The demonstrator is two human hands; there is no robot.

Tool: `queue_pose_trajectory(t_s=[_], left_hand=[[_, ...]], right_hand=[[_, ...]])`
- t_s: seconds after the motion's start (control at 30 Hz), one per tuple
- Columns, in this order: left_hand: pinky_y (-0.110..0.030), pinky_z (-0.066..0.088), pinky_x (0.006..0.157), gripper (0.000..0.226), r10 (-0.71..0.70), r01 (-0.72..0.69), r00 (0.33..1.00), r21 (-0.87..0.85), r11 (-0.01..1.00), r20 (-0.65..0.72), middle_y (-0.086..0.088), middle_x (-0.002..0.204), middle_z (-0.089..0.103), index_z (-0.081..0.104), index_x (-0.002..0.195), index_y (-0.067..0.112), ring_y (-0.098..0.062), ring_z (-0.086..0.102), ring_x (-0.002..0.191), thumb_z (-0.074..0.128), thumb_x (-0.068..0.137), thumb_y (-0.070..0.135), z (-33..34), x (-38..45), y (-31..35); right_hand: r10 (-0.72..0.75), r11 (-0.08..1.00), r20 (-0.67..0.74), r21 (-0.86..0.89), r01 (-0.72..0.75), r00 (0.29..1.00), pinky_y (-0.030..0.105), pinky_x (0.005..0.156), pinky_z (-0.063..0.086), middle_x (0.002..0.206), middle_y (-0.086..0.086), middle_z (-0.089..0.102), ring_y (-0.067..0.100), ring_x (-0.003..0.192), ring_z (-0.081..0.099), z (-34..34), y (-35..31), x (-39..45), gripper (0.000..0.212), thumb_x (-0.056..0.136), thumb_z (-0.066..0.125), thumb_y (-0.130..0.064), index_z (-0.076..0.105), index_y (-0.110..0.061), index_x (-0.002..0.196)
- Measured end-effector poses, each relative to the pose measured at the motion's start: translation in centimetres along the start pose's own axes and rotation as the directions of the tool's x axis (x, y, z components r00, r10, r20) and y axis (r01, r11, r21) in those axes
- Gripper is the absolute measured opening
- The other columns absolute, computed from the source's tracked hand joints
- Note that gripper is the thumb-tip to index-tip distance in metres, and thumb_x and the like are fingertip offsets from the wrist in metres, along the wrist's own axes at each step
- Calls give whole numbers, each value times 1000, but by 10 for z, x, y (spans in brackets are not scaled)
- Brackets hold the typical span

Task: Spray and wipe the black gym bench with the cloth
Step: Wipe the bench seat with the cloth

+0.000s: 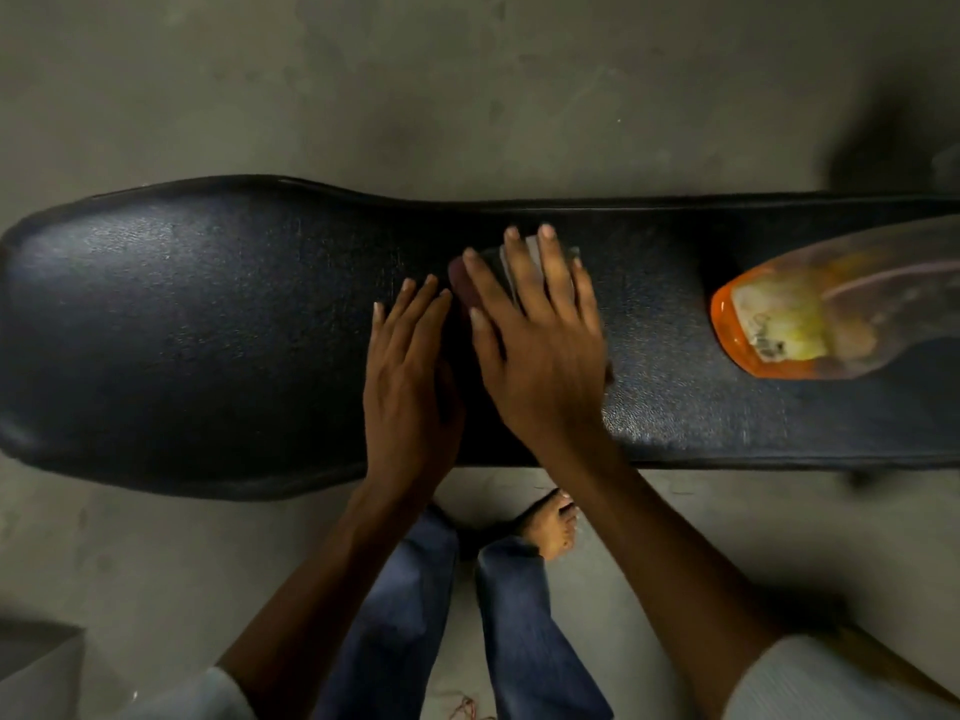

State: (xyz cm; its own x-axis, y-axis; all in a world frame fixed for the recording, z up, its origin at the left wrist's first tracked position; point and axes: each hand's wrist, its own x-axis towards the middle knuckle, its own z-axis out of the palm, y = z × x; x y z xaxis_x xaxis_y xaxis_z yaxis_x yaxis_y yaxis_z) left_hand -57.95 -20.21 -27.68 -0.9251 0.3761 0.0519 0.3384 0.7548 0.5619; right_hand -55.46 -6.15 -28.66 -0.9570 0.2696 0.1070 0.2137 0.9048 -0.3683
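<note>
The black gym bench runs across the view, wide at the left and narrower at the right. A folded cloth, grey and dark maroon, lies flat on its middle. My right hand presses flat on top of the cloth with fingers spread. Beside it, my left hand lies flat on the bench and touches the cloth's left edge. A clear spray bottle with orange liquid lies on its side on the bench to the right, its base toward my hands.
Grey concrete floor surrounds the bench. My legs in blue jeans and a bare foot stand against the near edge. A grey box corner sits at the lower left.
</note>
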Motion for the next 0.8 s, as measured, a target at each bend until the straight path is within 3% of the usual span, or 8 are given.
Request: queue_pose_trajectory(t_s=[0.1,0.17,0.23,0.33,0.5,0.57,0.67,0.8], left_hand=[[-58,23,133,50,-47,46,999,-33,998,-20,-17,159,53,60,145,3,-33,40,157,39,103,19,1,1,10],[-59,36,126,45,-79,73,995,-91,993,-67,-17,150,61,65,138,3,-33,52,147,43,101,16,-1,3,20],[-43,51,111,35,-76,56,987,-139,989,-143,-15,134,68,71,124,4,-28,63,127,50,98,14,-6,5,31],[-21,51,93,22,-12,-28,985,-233,972,-172,-13,117,69,72,112,3,-21,66,107,60,95,8,-6,6,55],[-40,59,82,17,99,-128,991,-380,916,-95,-9,106,70,73,106,4,-23,69,94,62,96,-2,13,13,96],[-40,58,79,20,132,-145,989,-423,895,-60,-7,102,71,74,105,4,-18,69,90,60,95,-5,20,18,114],[-43,59,88,36,129,-94,991,-521,848,31,-7,113,73,71,116,6,-19,71,99,55,90,-12,29,33,147],[-39,44,122,79,194,17,931,-569,822,308,-7,155,58,50,156,14,-24,57,141,59,82,-13,46,55,188]], right_hand=[[58,996,-12,70,-57,998,54,135,19,175,9,36,32,167,20,-3,4,18,51,114,41,-41,47,-27,162],[119,966,-39,237,-107,992,53,135,21,172,9,41,29,166,25,-10,3,11,49,113,49,-36,53,-22,159],[238,886,-105,430,-172,966,51,130,34,162,10,55,25,158,43,-23,4,-1,43,110,57,-25,63,-15,151],[430,800,-209,539,-264,878,47,106,57,133,6,75,21,126,70,-48,20,-15,30,106,62,-18,76,-11,131],[545,765,-291,556,-324,786,19,83,59,111,1,79,-1,94,71,-85,44,-32,21,105,65,-14,80,-12,119],[542,780,-331,539,-317,773,21,80,59,110,0,80,5,92,74,-96,47,-46,20,105,67,-14,81,-12,118],[552,791,-430,541,-285,714,30,78,61,105,3,80,17,86,77,-115,53,-69,18,103,68,-9,82,-7,115],[614,779,-535,528,-338,580,38,73,60,94,4,77,17,78,72,-135,58,-85,15,100,68,-9,82,-8,107]])
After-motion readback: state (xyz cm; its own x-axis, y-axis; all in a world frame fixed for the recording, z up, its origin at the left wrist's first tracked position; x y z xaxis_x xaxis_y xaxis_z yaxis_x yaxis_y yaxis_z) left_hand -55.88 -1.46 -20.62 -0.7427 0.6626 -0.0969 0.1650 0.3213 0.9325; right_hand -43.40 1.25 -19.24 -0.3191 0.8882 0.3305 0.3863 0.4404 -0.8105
